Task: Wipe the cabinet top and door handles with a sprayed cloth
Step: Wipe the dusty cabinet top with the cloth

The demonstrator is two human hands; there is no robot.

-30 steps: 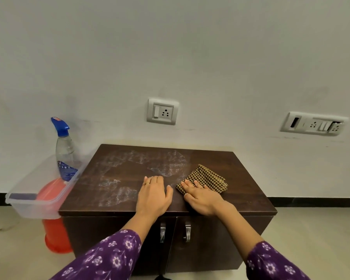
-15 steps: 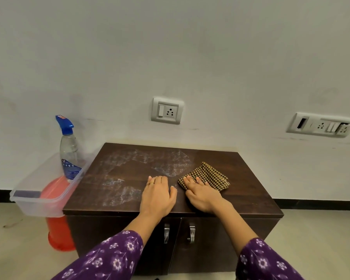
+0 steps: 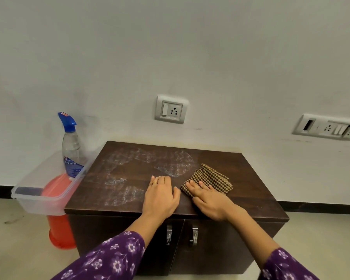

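From the head camera, you are barely starting: white smears are still covering the cabinet top (image 3: 129, 178) toward ten o'clock, and both door handles (image 3: 169, 233) look untouched. Your left hand (image 3: 161, 197) is lying flat, released; your right hand (image 3: 209, 201) is pressing the one cloth (image 3: 209, 176) (one spray bottle (image 3: 71, 146) at nine o'clock).

Domestic room interior: low dark wood-laminate cabinet (image 3: 220, 162) against a plain painted wall (image 3: 170, 47) bearing switch-and-socket plates (image 3: 171, 109), black skirting (image 3: 319, 207), pale floor (image 3: 18, 239) (household spray bottle (image 3: 71, 150) at the cabinet's left edge).
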